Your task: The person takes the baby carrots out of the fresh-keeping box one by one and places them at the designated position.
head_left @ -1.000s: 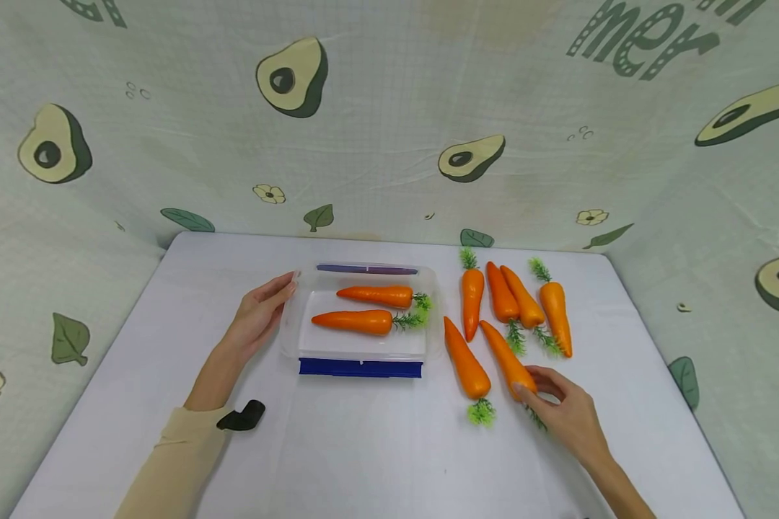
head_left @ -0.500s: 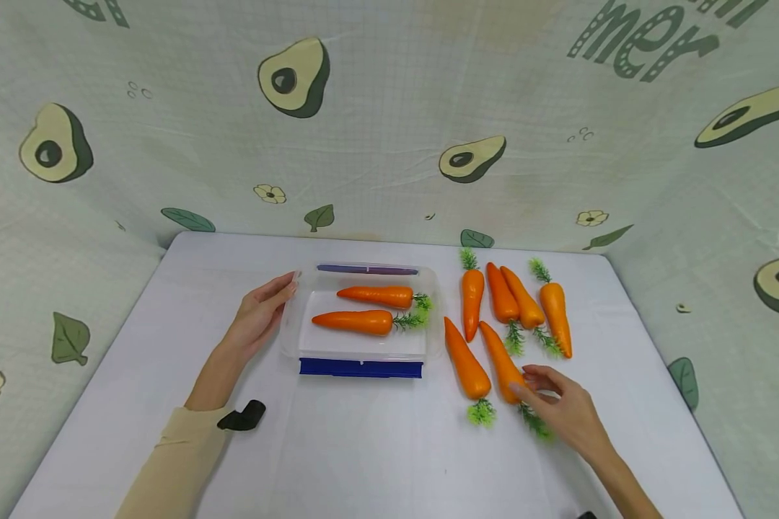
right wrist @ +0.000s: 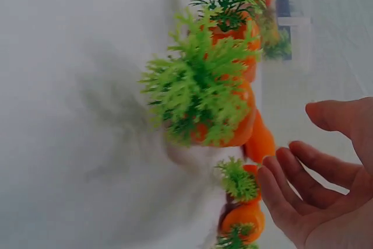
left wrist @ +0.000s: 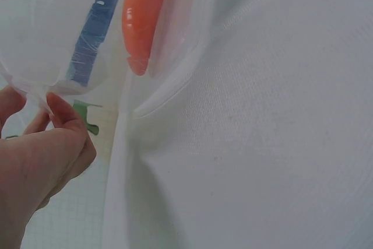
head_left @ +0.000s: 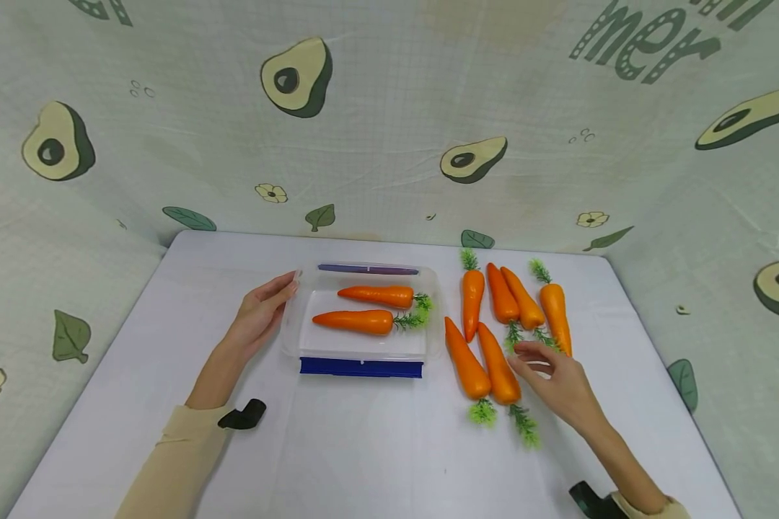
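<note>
My left hand (head_left: 257, 311) pinches the left edge of a clear plastic container (head_left: 361, 348) with blue clasps; the left wrist view shows the clear rim between thumb and fingers. Two toy carrots, one at the back (head_left: 376, 295) and one in front (head_left: 353, 321), lie in it with their tips to the left. The right hand (head_left: 561, 382) hovers beside the loose carrots, holding nothing, its fingers apart and loosely bent in the right wrist view. Nearest to it is a carrot (head_left: 498, 364) lying next to another carrot (head_left: 466, 360), green tops toward me.
Behind these, several more carrots lie at the back right, including one with its top to the back (head_left: 472, 295) and one at the far right (head_left: 555, 310). The white table (head_left: 363, 447) meets a printed cloth backdrop (head_left: 389, 108) at its back.
The right hand has let go of the front right carrot, which now lies closer to its left neighbour, and has moved back and up from it. The left hand stays at the container.
</note>
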Available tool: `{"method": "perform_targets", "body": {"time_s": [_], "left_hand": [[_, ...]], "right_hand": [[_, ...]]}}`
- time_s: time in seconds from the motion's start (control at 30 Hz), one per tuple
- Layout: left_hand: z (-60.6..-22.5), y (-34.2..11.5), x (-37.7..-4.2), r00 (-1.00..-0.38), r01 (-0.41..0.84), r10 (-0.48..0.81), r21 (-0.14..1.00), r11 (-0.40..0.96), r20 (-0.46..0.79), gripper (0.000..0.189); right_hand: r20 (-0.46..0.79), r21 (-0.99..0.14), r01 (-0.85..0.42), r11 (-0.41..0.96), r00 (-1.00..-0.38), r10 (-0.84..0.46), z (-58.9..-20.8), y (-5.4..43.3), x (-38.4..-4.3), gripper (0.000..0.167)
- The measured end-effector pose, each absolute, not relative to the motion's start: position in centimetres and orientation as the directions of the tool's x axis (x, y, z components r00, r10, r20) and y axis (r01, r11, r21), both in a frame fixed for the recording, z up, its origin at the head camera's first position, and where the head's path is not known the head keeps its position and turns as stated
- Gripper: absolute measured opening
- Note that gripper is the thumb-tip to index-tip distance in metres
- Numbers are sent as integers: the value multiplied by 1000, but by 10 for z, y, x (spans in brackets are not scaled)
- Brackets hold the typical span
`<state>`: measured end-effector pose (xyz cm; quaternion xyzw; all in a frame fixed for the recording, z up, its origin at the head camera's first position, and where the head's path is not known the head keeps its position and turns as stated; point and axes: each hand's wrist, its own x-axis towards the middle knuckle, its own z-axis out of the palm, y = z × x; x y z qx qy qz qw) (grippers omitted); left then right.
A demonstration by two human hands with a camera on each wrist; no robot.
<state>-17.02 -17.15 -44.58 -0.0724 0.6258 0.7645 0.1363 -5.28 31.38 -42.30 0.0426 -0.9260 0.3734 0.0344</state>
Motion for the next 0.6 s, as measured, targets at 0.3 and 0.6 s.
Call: {"method": "perform_targets", "body": {"time_s": [0.3,0.6], "left_hand": [[-447,-172,-170,-952,-302,107,938,-173,-286,61],[-447,-172,-171,-952,-300,107,940,-161,-285,61]], "right_hand": [[190,-652,-244,718,-969,-156,-405,297,-76,27],[173,-642,-283,713,-959,-226,-389,281,-101,32]]}}
